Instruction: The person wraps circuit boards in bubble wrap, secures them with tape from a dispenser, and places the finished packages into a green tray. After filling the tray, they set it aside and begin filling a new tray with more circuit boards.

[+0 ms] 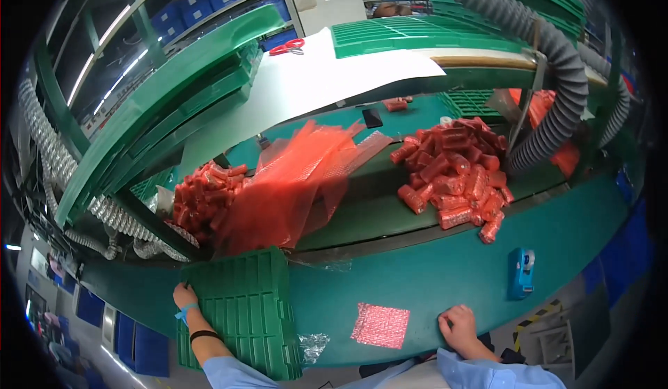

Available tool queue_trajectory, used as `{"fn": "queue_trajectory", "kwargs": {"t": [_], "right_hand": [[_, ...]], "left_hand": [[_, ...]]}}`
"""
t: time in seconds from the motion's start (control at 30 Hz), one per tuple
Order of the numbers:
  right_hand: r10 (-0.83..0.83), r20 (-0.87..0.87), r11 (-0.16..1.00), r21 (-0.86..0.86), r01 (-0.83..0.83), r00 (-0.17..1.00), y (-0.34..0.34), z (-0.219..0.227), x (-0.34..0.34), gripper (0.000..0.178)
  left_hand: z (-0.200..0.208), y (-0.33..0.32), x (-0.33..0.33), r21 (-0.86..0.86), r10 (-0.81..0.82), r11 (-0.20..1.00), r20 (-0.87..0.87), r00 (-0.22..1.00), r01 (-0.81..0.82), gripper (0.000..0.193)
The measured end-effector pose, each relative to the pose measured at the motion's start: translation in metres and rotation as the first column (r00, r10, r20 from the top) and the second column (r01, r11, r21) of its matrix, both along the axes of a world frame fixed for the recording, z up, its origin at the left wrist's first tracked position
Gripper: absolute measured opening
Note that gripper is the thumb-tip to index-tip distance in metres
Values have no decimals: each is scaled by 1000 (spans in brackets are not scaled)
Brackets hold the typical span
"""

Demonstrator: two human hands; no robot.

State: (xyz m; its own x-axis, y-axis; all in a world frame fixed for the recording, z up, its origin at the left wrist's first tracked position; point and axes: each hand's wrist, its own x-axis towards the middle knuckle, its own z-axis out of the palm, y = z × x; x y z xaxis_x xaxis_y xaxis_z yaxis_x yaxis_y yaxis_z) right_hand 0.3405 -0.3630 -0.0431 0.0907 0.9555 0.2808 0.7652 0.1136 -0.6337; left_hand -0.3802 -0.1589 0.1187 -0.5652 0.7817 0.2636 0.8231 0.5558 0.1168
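Note:
My left hand [184, 296] is closed on the left edge of a green ribbed plastic tray [236, 312], which lies on the near left of the bench and overhangs its front edge. My right hand [458, 325] rests on the bench at the near right, fingers curled in, with nothing visible in it. Between the two hands lies a flat square pink bubble-wrap pouch [380, 326], nearer the right hand. A crumpled piece of clear plastic film [314, 346] sits beside the tray's right edge.
Beyond lies a belt with a heap of red-wrapped rolls [456, 170] at right, another heap [202, 197] at left, and loose red bubble-wrap sheets [299, 177] between. A blue tape dispenser [522, 273] stands right. Red scissors [287, 47] lie on a white sheet. Grey hose [570, 83] hangs right.

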Motion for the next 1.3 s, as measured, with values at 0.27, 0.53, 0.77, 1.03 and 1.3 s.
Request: {"fn": "queue_trajectory", "kwargs": {"t": [0.27, 0.53, 0.77, 1.03, 1.3], "right_hand": [[13, -3, 1000, 23, -13, 1000, -15, 17, 17, 9], [21, -2, 999, 28, -21, 1000, -21, 19, 30, 9], [35, -40, 999, 42, -33, 999, -21, 18, 39, 9], [164, -58, 985, 66, -160, 985, -31, 15, 50, 10], [380, -183, 925, 91, -369, 907, -56, 12, 75, 5]], "left_hand": [[1, -3, 6, -43, -5, 999, -73, 997, 2, 28], [4, -22, 11, 225, 57, 974, -86, 995, -37, 30], [108, -78, 175, 489, -256, 872, 400, 880, 32, 37], [82, -205, 431, 223, -747, 640, 405, 527, 736, 18], [-66, -201, 516, 221, -700, 695, 424, 575, 684, 22]]}}
